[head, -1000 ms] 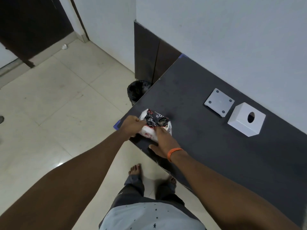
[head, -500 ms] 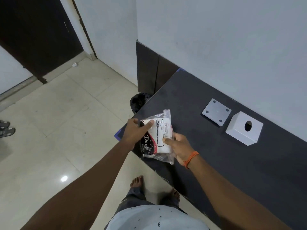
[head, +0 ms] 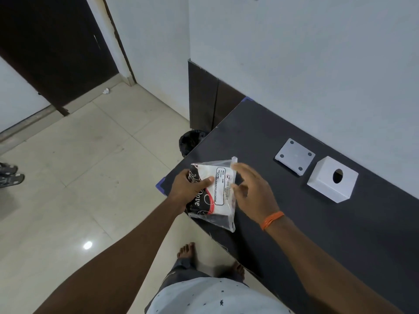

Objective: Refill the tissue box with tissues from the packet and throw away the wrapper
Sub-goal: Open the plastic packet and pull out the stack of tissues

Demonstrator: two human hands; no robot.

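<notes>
My left hand [head: 189, 190] grips the tissue packet [head: 218, 196], a clear wrapper with black, red and white print, and holds it upright above the near-left corner of the dark table [head: 317, 223]. My right hand [head: 254, 192] hovers at the packet's right side with fingers spread, touching or almost touching the wrapper. The white tissue box [head: 333, 181], with a round hole in its top, stands at the back of the table. Its flat white base plate [head: 294, 158] lies just left of the box.
A black bin [head: 191, 140] with a dark liner stands on the floor beyond the table's left edge, against the dark wall panel. Sandals [head: 10, 175] lie on the tiled floor at far left. My bare feet [head: 188, 251] are below the table's front edge.
Both hands lifted the packet off the table and turned it upright. My right hand has since let go of it and opened its fingers beside it.
</notes>
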